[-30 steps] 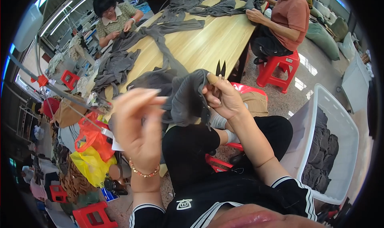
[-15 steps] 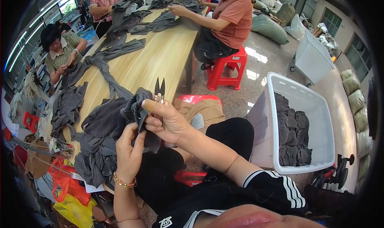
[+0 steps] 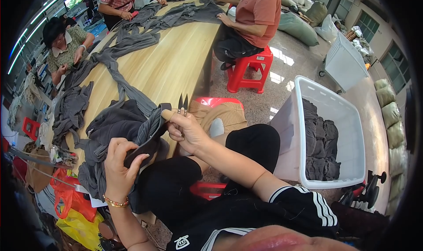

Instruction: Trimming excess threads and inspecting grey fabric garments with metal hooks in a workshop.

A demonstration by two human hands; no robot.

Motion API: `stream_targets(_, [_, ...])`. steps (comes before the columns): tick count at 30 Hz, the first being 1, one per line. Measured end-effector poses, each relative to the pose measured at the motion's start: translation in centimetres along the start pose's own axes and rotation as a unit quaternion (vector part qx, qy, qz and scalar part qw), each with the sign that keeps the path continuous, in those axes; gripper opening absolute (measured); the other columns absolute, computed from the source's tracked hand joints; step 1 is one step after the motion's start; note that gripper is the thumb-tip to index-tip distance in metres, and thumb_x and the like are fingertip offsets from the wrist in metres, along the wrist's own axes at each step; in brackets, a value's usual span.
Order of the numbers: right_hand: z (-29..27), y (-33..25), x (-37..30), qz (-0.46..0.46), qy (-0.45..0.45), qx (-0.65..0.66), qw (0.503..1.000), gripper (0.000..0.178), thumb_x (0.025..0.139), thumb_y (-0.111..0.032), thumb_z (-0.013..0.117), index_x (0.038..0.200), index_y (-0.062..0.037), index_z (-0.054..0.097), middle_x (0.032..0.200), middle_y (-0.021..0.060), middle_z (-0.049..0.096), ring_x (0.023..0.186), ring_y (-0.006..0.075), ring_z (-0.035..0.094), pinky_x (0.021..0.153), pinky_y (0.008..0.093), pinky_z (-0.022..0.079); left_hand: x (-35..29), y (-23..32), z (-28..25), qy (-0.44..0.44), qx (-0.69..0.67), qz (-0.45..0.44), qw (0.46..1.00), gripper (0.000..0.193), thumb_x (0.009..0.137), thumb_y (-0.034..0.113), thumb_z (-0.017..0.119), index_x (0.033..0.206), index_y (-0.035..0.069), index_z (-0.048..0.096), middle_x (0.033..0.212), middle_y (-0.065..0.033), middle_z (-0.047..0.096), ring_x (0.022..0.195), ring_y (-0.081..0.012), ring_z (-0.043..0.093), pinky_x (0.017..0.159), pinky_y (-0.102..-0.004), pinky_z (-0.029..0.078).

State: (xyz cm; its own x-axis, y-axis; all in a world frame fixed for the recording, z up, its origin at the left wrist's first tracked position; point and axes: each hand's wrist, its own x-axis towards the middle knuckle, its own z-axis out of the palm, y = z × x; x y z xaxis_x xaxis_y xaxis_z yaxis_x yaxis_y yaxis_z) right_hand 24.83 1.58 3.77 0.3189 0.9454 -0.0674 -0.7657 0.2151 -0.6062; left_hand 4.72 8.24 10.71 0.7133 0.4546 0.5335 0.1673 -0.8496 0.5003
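A dark grey knit garment (image 3: 150, 138) is stretched between my two hands at the near end of the table. My left hand (image 3: 119, 163) is closed on its lower edge, fingers behind the cloth and thumb in front. Up at the other end of that edge, my right hand (image 3: 189, 130) pinches the cloth, with a tan wrap around its thumb. The same hand also keeps hold of small thread snips (image 3: 183, 102), whose dark pointed blades stick up, slightly apart. The rest of the garment lies bunched on the table beside my left hand.
The wooden table (image 3: 169, 52) carries more grey garments (image 3: 72, 105). To my right, a white bin (image 3: 288, 136) holds folded dark garments (image 3: 321, 141). Tan knitwear (image 3: 229, 118) lies on a red stool by my knees. Co-workers sit or stand around the table.
My left hand has moved left and down, drawing the garment's edge out taut. My right hand has shifted slightly right with the snips. Two co-workers across the table have moved their hands.
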Motion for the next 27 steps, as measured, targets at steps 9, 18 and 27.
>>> stream_targets(9, [-1.0,0.3,-0.1,0.073,0.0,0.121,0.99,0.009,0.091,-0.011,0.064,0.098,-0.0127,0.059,0.068,-0.0038,0.052,0.046,0.0039,0.04,0.04,0.0194,0.024,-5.0,-2.8,0.8,0.053,0.12,-0.061,0.989,0.024,0.08,-0.01,0.058,0.1,0.003,0.055,0.11,-0.0164,0.056,0.096,-0.0386,0.06,0.082,-0.0415,0.049])
stream_targets(18, [-2.8,0.8,-0.8,-0.096,-0.177,-0.41,0.889,0.064,0.084,0.0,0.067,0.144,-0.0106,0.046,0.078,-0.0035,0.054,0.07,0.0019,0.047,0.064,0.0188,0.04,-5.9,-1.0,-1.3,0.117,0.062,-0.067,0.989,0.029,0.074,-0.016,0.053,0.098,0.001,0.054,0.103,-0.0168,0.057,0.098,-0.034,0.058,0.091,-0.0387,0.045])
stream_targets(27, [-1.0,2.6,0.0,-0.05,-0.284,-0.512,0.809,0.035,0.079,-0.01,0.078,0.113,-0.0057,0.07,0.067,-0.004,0.055,0.061,0.0037,0.046,0.055,0.0222,0.038,-5.1,1.8,-3.3,0.184,0.048,-0.013,0.982,0.027,0.078,-0.013,0.055,0.1,0.001,0.06,0.094,-0.0125,0.058,0.088,-0.0271,0.058,0.082,-0.0331,0.046])
